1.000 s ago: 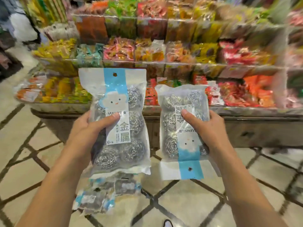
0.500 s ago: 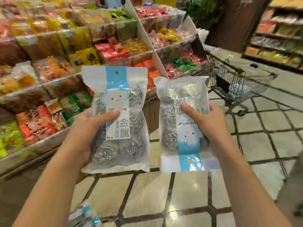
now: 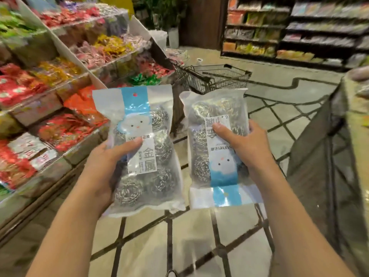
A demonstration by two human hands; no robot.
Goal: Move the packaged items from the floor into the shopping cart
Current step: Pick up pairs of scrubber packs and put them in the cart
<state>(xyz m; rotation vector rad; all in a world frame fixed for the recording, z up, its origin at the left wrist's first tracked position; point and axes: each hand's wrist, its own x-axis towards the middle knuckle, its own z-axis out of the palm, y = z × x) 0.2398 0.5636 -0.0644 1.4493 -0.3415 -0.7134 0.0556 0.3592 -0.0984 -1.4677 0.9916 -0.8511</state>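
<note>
Two packs of steel scourers are held up side by side in front of the person, one in each hand, well above the tiled floor [image 3: 195, 232].

At nine o'clock, a tiered shelf [image 3: 65, 90] slopes away, stacked with red, orange and yellow snack bags.

Next, the left hand [image 3: 103, 168] grips the left pack [image 3: 139, 148] along its nine-o'clock edge, thumb pressed across the white label, fingers hidden behind. This pack stands upright, blue strip and cartoon face at its twelve-o'clock end.

Just beside it, apart by a thin gap, the right pack [image 3: 215, 148] is upside down, its blue strip at six o'clock. The right hand [image 3: 245, 146] holds it from its three-o'clock edge, thumb on the label, fingers wrapped behind.

At twelve o'clock from the packs, farther along the aisle, stands the wire cart [image 3: 215, 76], near the end of the shelf.

At three o'clock a dark mesh-sided stand [image 3: 319, 166] fills the edge of view; dark store shelving [image 3: 299, 33] lines the far wall at one o'clock.
</note>
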